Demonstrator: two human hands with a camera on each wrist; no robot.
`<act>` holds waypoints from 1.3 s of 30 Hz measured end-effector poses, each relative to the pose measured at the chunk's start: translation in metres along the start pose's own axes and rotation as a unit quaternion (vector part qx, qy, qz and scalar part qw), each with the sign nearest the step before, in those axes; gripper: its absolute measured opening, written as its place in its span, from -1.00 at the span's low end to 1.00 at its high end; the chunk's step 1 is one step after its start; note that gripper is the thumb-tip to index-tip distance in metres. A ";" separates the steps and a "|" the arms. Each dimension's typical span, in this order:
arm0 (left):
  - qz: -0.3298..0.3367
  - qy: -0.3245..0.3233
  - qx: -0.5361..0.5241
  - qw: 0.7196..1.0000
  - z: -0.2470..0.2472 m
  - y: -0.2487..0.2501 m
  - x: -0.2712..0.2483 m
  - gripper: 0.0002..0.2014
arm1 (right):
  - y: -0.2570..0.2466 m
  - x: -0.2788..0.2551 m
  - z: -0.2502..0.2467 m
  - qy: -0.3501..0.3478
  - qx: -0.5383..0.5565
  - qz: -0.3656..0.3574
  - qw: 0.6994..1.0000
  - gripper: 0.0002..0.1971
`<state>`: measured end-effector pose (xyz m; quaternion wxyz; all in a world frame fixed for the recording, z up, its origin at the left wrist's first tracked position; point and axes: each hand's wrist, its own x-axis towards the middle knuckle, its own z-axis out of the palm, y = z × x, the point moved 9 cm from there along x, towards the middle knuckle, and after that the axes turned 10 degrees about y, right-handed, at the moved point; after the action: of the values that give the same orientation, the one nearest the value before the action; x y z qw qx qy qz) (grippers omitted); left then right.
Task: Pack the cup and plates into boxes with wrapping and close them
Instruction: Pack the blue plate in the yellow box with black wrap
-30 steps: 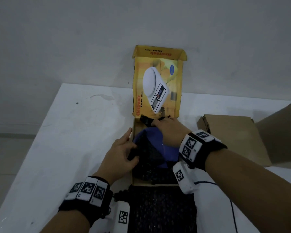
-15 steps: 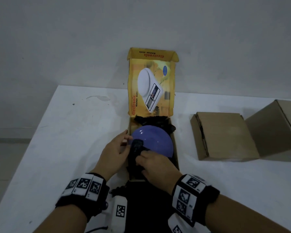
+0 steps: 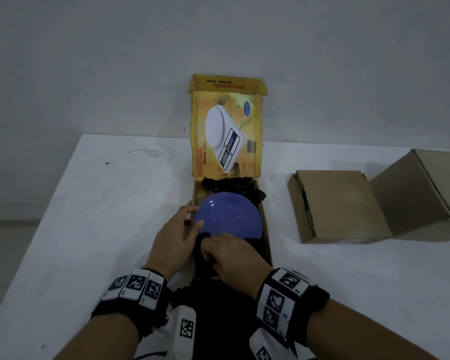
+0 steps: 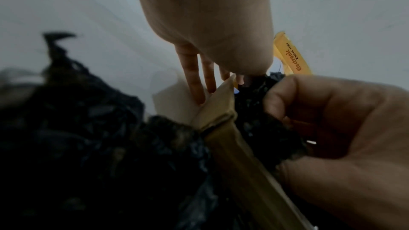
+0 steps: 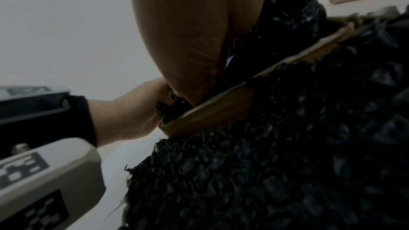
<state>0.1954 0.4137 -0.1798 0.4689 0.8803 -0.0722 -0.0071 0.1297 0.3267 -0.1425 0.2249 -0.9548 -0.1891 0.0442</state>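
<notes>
A blue plate (image 3: 229, 216) lies in the open yellow kitchen-scale box (image 3: 266, 229), on black bubble wrap (image 3: 234, 187) that lines it. The box lid (image 3: 226, 131) stands upright at the far end. My left hand (image 3: 195, 216) rests against the box's left wall, fingers straight, thumb and forefinger touching the plate's left rim. My right hand (image 3: 208, 246) pinches a fold of the black wrap (image 4: 276, 125) at the near end of the box. More wrap (image 5: 265, 163) spills over the near wall toward me.
Two brown cardboard boxes stand on the white table (image 3: 89, 229) to the right: a shut one (image 3: 340, 203) and another (image 3: 426, 193) behind it. The table's left edge runs close to my left arm. A grey wall backs the table.
My right hand has come from the far end of the box to the near end and taken hold of the wrap there. The plate's top now shows uncovered. My left hand has barely moved.
</notes>
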 end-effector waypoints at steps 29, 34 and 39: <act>-0.001 -0.015 0.008 1.000 0.018 -0.017 -0.001 -0.40 | 0.065 -0.036 -0.021 -0.174 -0.143 0.116 0.967 -0.69; 0.007 -0.024 0.012 1.000 0.020 -0.015 0.002 -0.37 | 0.048 -0.027 -0.031 -0.090 -0.254 0.099 0.958 -0.58; 0.007 -0.027 0.012 1.000 0.018 -0.015 0.000 -0.36 | 0.059 -0.034 -0.017 -0.131 -0.264 0.109 0.949 -0.72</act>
<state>0.1960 0.4068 -0.2027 0.4559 0.8849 -0.0909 -0.0269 0.1209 0.2579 -0.1535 -0.0684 -0.9807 -0.1162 0.1418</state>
